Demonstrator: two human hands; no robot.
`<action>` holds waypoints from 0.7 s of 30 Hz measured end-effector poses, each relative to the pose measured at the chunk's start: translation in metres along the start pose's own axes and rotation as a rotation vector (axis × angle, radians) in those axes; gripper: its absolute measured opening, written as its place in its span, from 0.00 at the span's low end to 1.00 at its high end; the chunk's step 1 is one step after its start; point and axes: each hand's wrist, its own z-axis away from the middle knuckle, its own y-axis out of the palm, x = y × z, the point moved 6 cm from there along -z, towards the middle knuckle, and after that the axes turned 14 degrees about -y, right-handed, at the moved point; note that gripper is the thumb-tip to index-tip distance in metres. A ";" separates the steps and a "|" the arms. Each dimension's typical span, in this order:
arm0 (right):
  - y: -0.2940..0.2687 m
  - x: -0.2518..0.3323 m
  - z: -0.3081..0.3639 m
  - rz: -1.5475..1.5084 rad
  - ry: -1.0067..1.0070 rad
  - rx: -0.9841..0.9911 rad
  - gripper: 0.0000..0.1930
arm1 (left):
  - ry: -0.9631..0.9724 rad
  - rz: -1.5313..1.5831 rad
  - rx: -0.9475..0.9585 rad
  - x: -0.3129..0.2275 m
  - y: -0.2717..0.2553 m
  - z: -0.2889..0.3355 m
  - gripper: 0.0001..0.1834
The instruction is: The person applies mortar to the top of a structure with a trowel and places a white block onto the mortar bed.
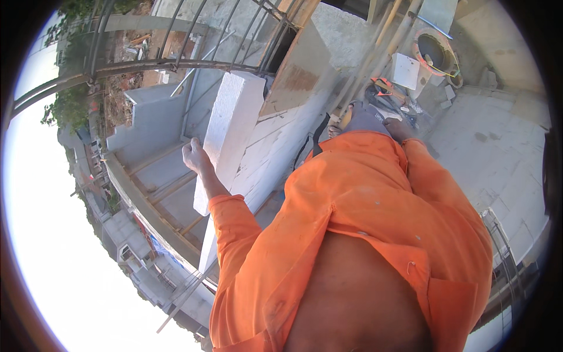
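A long white block lies along the top of a pale block wall on my left. Across this block reaches my left forearm, in an orange sleeve. My left hand is past the block's outer side, its fingers curled closed; whether anything is inside them is hidden. Whether it touches the block I cannot tell. My right hand hangs low beside my right thigh, close to a pile of tools on the floor. Its fingers are too dark and partly hidden to read.
Ahead stand a bucket, a white block piece and an orange-handled tool. Metal bars rise at the wall's far end. Beyond the wall is a drop to lower walls and beams. Pale flooring spreads on the right.
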 end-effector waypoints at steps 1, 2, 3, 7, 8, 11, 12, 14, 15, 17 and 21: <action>-0.002 0.004 -0.002 -0.028 0.060 0.002 0.10 | -0.026 -0.055 0.028 0.000 0.005 0.002 0.15; -0.006 0.008 -0.003 -0.053 0.121 0.001 0.10 | -0.054 -0.107 0.059 0.000 0.012 0.005 0.16; -0.013 0.012 -0.007 -0.021 0.121 0.012 0.10 | -0.062 -0.141 0.145 0.001 0.021 0.010 0.16; -0.017 -0.030 -0.038 0.043 -0.158 0.004 0.13 | 0.058 -0.357 0.140 -0.013 0.023 0.023 0.17; -0.020 -0.055 -0.044 0.113 -0.239 -0.022 0.14 | 0.058 -0.357 0.176 -0.020 0.033 0.025 0.17; -0.032 -0.082 -0.054 0.286 -0.312 -0.100 0.13 | 0.089 -0.366 0.219 -0.020 0.058 0.016 0.18; -0.043 -0.039 -0.060 0.156 -0.256 -0.090 0.12 | 0.055 -0.387 0.166 -0.004 0.030 0.013 0.17; -0.067 -0.012 -0.057 -0.003 -0.112 -0.129 0.12 | 0.045 -0.399 0.148 -0.004 0.024 0.015 0.17; -0.069 -0.012 -0.059 -0.045 -0.066 -0.150 0.13 | 0.054 -0.404 0.143 -0.004 0.023 0.012 0.17; -0.072 -0.019 -0.062 -0.105 -0.044 -0.164 0.15 | 0.077 -0.411 0.143 -0.011 0.027 0.013 0.16; -0.068 -0.029 -0.062 -0.103 -0.026 -0.122 0.16 | 0.018 -0.401 0.170 -0.025 0.028 0.032 0.16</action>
